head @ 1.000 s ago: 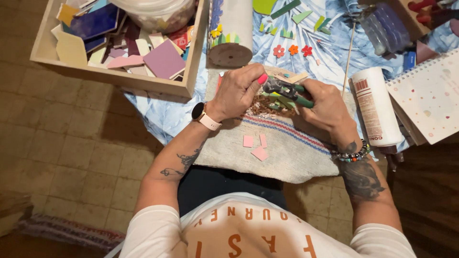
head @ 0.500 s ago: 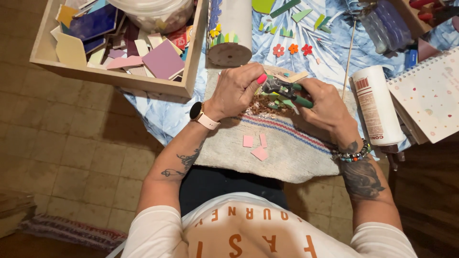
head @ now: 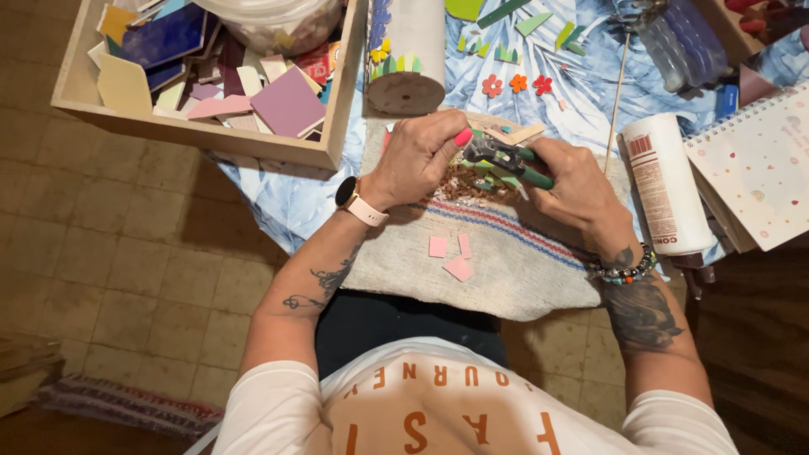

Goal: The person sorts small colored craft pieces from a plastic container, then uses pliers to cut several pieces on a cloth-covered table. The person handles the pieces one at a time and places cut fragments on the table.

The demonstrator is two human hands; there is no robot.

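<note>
While the green-handled nippers [head: 506, 160] sit clamped in the right hand [head: 577, 190], fingers curled tight round the handles, the metal head points left toward the left hand [head: 417, 156], all of it hovering over the top edge of a beige cloth [head: 514, 261] with red and blue stripes. Left hand's fingers are pinched shut right at the jaws, pink thumbnail showing, but I can't make out the bit they're gripping, it's too small. Under the hands there's a little heap of brownish chips [head: 463, 187]. Lower on the cloth lie three pink tile pieces [head: 451, 255], close together and apart from the hands. Further out: a decorated white cylinder [head: 409, 55] just above the hands, a white glue bottle [head: 666, 185] to the right, a spiral notebook [head: 758, 168] beyond it, and a wooden box [head: 211, 135] of coloured tile scraps up left
</note>
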